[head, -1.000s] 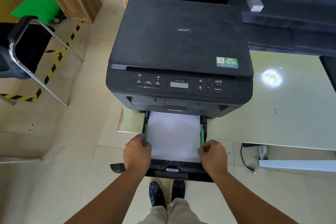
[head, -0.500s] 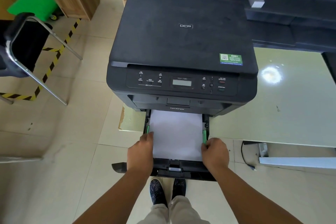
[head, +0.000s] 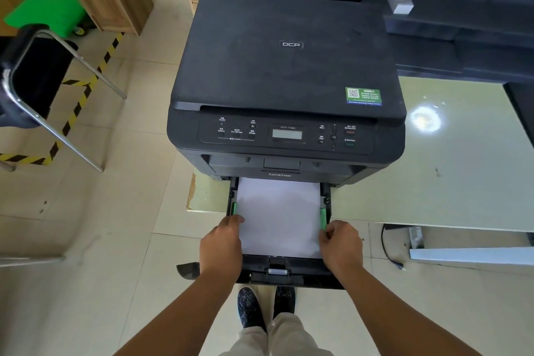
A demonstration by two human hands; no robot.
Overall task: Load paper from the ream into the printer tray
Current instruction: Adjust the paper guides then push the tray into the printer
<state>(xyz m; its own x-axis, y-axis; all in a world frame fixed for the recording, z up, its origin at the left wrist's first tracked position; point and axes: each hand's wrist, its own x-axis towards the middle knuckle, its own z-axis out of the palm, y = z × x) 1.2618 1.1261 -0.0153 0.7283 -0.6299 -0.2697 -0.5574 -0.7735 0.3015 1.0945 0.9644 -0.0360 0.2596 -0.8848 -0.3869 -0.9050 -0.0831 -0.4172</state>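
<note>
The paper (head: 278, 214) lies with its long axis into the printer (head: 286, 87), while the left hand (head: 222, 246) and right hand (head: 341, 246), curled, grasp the tray (head: 289, 272) at its two side edges.

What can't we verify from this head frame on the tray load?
- Ream: not in the head view at all.
- Rear of the paper: hidden under the printer.
- Stack height: top-down angle hides it.
- Tray side edges near the front: covered by the left hand and right hand.
- Panel button labels: too small to read.
</note>
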